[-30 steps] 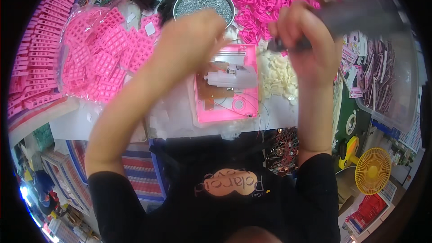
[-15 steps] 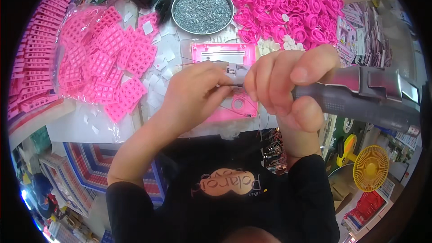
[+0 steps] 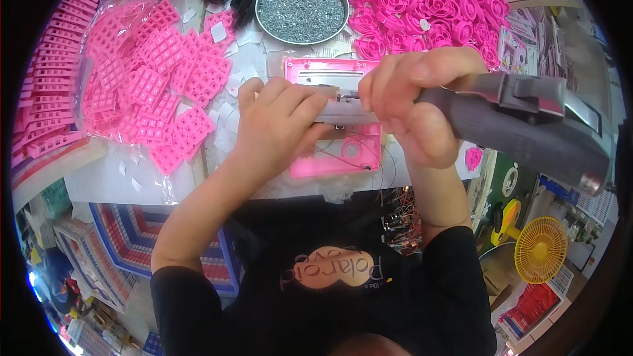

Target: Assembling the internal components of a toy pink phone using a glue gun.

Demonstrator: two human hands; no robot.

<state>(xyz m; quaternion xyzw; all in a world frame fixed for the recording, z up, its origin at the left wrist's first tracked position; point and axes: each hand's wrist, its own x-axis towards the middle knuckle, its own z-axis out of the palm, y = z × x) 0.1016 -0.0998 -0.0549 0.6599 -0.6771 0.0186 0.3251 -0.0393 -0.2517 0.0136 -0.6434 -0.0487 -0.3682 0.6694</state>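
Note:
My right hand point(image 3: 422, 99) is wrapped round a dark grey, lever-handled tool point(image 3: 527, 128) that looks like a power screwdriver. Its thick end rises toward the right; my fingers hide part of its front. My left hand point(image 3: 277, 122) pinches a grey piece point(image 3: 341, 113) with a small metal fitting on it, between thumb and bent fingers. Under both hands lies a pink plastic case point(image 3: 310, 169) with a round ring moulded in it. Thin wires point(image 3: 359, 153) trail across the case. Whether the tool's tip touches the grey piece is hidden.
Behind the case stands a round metal dish point(image 3: 302, 10) of small screws. Pink keypads point(image 3: 155, 86) lie bagged at left, pink ring-shaped parts point(image 3: 428, 6) heap at back right, and pink pieces point(image 3: 53, 86) stack along the left edge. A yellow fan point(image 3: 541, 248) stands lower right.
My left fingers have spread and shifted over the grey piece. My right hand has moved slightly up and the tool has tilted, its thick end lower. The view has shifted a little.

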